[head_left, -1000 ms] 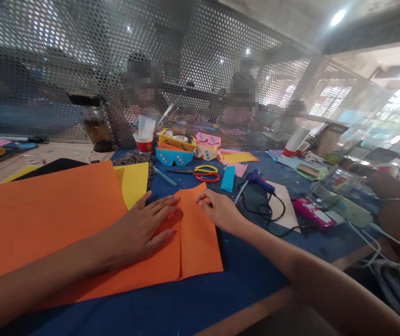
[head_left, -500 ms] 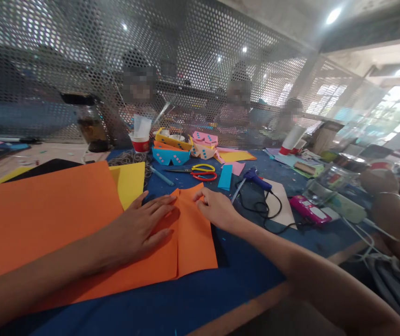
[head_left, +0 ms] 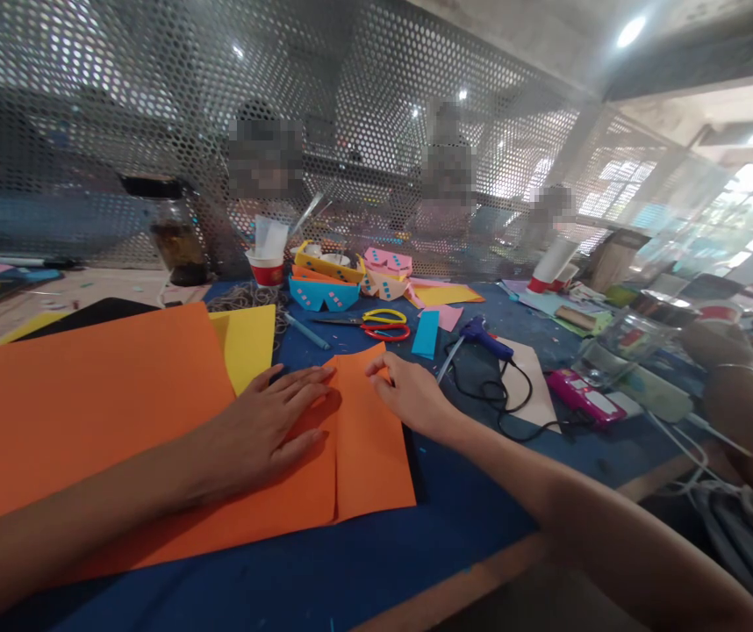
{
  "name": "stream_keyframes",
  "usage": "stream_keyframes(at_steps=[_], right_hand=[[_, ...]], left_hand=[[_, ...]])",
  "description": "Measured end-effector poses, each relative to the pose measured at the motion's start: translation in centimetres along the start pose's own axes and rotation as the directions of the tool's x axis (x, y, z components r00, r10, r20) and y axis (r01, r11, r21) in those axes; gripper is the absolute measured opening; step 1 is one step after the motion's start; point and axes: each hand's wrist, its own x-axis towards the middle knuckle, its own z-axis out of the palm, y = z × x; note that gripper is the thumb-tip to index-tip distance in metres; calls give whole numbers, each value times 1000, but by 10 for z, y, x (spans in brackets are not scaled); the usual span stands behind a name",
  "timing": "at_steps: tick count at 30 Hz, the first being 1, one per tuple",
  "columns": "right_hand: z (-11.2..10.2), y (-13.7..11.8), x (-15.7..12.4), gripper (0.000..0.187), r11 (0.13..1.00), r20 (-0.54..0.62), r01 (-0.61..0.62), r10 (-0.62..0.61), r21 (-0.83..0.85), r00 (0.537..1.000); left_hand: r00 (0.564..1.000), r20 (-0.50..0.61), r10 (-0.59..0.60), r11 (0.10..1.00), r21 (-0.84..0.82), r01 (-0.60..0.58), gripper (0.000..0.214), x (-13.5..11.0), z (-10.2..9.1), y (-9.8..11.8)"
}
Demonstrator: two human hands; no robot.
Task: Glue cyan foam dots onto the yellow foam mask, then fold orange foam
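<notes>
A sheet of orange paper (head_left: 371,456) lies in front of me, with a vertical crease or overlapping edge left of its right-hand strip. My left hand (head_left: 284,421) rests flat on the orange sheet, fingers spread toward that line. At the strip's upper right edge, my right hand (head_left: 409,391) has its fingers bent and closed on the paper; whether the thumb is beneath it is hidden. A larger orange sheet (head_left: 87,395) is under or beside my left forearm, partly over yellow paper (head_left: 254,342).
Beyond the hands lie scissors (head_left: 386,325), a blue pen (head_left: 307,332), a folded blue strip (head_left: 425,333) and paper masks (head_left: 324,294). A glue gun (head_left: 485,338) with a looping cord is at right. A jar (head_left: 175,237) stands far left. Another person's arm (head_left: 738,377) is at right.
The orange strip's lower right corner has shifted slightly right. My right fingers have moved a little and look slightly more extended; my left hand stays flat in place.
</notes>
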Motion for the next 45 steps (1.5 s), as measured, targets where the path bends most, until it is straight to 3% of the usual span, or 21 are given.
stream_keyframes(at_steps=[15,23,45], right_hand=[[-1,-2,1,25,1000,11,14,-14,9,1000],[1,3,3,24,1000,-41,19,-19,16,999],[-5,4,-5,23,991,13,93,-95,96,995]], left_hand=[[1000,-2,10,999,36,-10,59,1,3,-1],[1000,-5,4,1000,26,-4,59,1,3,-2],[999,-37,19,1000,6,-19,62,-1,5,-3]])
